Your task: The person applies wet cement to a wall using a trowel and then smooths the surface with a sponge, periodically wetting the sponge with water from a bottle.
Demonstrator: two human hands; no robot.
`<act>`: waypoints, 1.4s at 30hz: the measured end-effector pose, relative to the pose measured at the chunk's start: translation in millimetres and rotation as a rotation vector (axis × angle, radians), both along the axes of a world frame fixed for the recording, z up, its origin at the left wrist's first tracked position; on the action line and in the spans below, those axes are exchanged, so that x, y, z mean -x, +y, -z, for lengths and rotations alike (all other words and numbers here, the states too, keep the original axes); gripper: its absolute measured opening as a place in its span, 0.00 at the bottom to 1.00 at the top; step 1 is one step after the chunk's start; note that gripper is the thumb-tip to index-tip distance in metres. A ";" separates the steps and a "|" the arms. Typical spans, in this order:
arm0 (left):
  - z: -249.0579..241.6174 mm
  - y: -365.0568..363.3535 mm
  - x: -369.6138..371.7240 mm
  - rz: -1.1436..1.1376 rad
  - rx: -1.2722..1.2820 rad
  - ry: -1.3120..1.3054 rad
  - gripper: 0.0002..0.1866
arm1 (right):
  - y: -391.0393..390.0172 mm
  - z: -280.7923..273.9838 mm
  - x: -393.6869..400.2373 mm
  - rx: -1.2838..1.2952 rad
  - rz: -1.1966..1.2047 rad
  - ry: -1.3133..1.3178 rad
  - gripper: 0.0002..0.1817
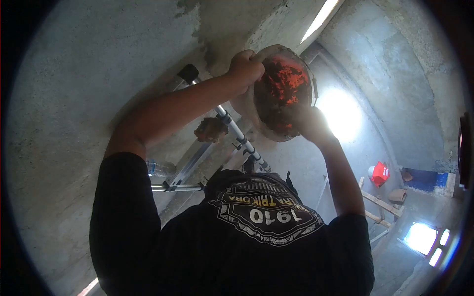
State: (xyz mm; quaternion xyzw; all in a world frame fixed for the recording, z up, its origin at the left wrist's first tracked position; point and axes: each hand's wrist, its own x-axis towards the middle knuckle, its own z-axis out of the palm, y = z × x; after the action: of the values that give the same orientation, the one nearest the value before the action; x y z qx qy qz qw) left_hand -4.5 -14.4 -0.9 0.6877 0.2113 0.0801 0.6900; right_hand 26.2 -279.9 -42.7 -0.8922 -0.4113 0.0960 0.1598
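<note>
A round bucket (285, 81), orange inside under a dark coating, is tilted with its mouth facing me at the upper centre. My left hand (246, 70) is closed on its rim at the left side. My right hand (308, 122) reaches in at the bucket's lower right; its fingers are dark and blurred, so what they hold cannot be made out. The bucket's wire handle hangs along the right side of the rim. Below my left forearm is a metal telescopic ladder (238, 132).
A rough grey wall (74, 84) fills the left. A brown lump (211, 129) and a plastic bottle (160, 168) are near the ladder. At the right are a red object (380, 174), wooden pieces (382, 203), a blue panel (425, 180) and bright openings.
</note>
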 end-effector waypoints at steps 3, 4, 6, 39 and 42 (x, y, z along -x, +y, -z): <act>-8.8 2.4 4.8 -0.002 0.144 0.019 0.11 | -11.8 -5.2 -10.8 -0.065 -0.071 -0.063 0.26; -9.6 4.1 3.4 -0.007 0.169 0.026 0.11 | -13.1 -32.1 -3.3 -0.137 0.109 -0.036 0.27; -10.6 4.7 -0.2 -0.014 0.180 0.021 0.11 | -30.8 -36.8 -9.6 -0.315 0.322 -0.113 0.27; -2.1 20.9 69.0 0.125 -0.689 -0.043 0.33 | -36.8 -46.1 -20.6 -0.567 0.464 0.329 0.10; -30.4 47.4 138.7 -0.068 -0.871 -0.427 0.24 | -35.8 -34.3 -12.1 -0.477 0.414 0.238 0.11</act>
State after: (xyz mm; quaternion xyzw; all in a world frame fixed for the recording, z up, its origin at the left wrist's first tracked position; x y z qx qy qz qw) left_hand -143.3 33.1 29.5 0.8735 0.0341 0.3226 0.3629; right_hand 38.3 -315.7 -8.4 -0.8768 -0.2109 0.0659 0.4271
